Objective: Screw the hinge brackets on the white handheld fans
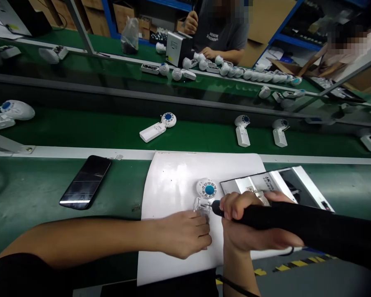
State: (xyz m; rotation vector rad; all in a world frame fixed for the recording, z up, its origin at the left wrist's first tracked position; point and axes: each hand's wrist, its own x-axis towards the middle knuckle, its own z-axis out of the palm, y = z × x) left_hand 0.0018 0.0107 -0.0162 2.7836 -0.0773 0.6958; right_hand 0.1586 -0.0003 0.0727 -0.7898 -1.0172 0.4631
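Nearest, black-and-yellow floor tape (297, 263) shows at the right below the bench edge; the right hand (250, 231) is wrapped around a thick black driver (297, 218), clamped on its barrel, thumb on the near side and fingers on the far side; the left hand (185, 235), reaching in from the left, has its fingers curled together on the near end of a white device (205, 181), gripping it, though its palm hides much of that part; the device lies between the hands on a white sheet (167, 185), round head with a blue centre pointing far, body open towards the driver; the driver's thin tip is at that body, but whether it touches cannot be told.

Just right of the device, a silver-and-black box (266, 179) lies on the sheet's right side and reaches beyond it; well to the left, a dark phone (85, 181) rests on the green bench (40, 177); farther off, past a pale ledge (132, 154), similar white units (153, 132) lie spaced along a green belt (111, 123); farthest, a co-worker (219, 37) in a dark shirt sits behind a crowded row of white units (250, 74), with cardboard boxes (262, 24) behind.
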